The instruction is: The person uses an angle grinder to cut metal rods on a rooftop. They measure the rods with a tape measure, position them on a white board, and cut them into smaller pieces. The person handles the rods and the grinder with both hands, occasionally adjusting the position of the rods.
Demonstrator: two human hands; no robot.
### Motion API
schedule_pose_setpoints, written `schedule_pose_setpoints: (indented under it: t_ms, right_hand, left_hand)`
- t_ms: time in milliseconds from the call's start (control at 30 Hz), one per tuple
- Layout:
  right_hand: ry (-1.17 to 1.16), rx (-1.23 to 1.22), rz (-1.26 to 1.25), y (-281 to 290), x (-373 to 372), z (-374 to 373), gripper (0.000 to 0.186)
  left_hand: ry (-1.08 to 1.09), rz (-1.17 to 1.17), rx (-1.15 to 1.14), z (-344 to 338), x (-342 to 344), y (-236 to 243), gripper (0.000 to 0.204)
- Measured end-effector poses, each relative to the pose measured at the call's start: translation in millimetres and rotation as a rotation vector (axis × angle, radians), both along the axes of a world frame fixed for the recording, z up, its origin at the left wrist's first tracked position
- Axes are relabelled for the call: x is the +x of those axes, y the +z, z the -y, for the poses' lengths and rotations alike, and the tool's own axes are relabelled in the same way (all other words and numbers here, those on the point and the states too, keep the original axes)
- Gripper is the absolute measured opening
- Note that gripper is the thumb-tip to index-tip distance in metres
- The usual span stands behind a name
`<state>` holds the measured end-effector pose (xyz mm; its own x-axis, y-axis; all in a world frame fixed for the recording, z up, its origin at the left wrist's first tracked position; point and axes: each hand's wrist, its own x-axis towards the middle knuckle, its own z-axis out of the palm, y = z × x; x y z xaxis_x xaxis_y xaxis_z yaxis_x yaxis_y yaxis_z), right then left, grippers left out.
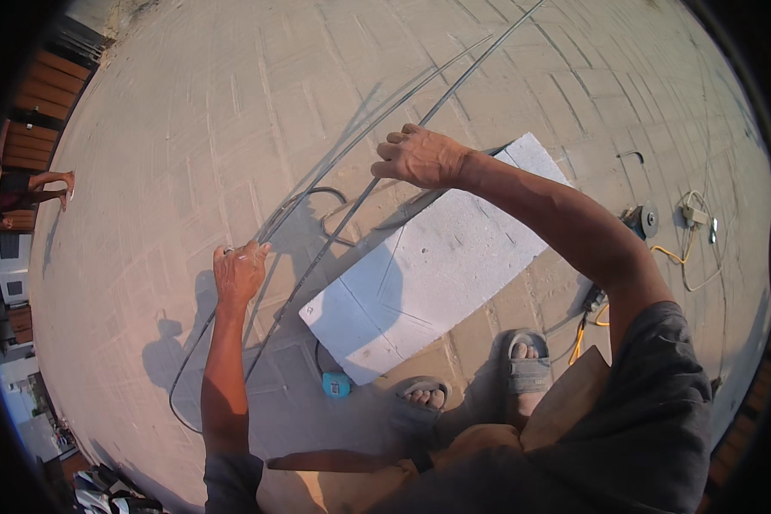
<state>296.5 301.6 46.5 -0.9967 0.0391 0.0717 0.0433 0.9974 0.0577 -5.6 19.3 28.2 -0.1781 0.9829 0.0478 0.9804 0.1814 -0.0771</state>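
A long thin dark steel rod runs diagonally over the paving, and my right hand is closed around it, above the upper edge of a pale block. To the lower left, my left hand has its fingers curled at another length of the dark rod, which passes behind it; the exact grip is partly hidden. Below this hand the rod bends round in a loop. The long whitish block lies flat in front of my feet, with thin lines across its top.
A teal tape measure sits by the block's lower left corner. At right are an angle grinder, a yellow cord, an extension socket and a small hooked rod. Another person's legs show at far left.
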Motion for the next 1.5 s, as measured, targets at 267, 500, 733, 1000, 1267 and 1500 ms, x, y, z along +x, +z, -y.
schedule_pose_setpoints:
  t_ms: [267, 500, 733, 1000, 1267, 1500]
  right_hand:
    - [-0.334, -0.259, -0.063, -45, 147, 66, 0.023]
    - [-0.422, -0.355, -0.109, -70, 178, 89, 0.036]
    - [-0.400, -0.403, -0.180, -65, 174, 80, 0.043]
    - [-0.413, -0.304, -0.137, -58, 175, 90, 0.044]
    - [-0.398, -0.326, -0.160, -62, 174, 85, 0.044]
    - [-0.405, -0.328, -0.162, -72, 176, 89, 0.044]
  left_hand:
    - [-0.163, -0.010, -0.035, -54, 62, 2, 0.039]
    - [-0.165, -0.159, -0.181, -73, 76, -3, 0.044]
    - [-0.099, -0.095, -0.255, -63, 72, -37, 0.047]
    - [0.008, -0.124, -0.215, -57, 79, -46, 0.049]
    - [-0.037, -0.167, -0.369, -64, 72, -63, 0.051]
    - [-0.051, -0.045, -0.253, -48, 66, -44, 0.037]
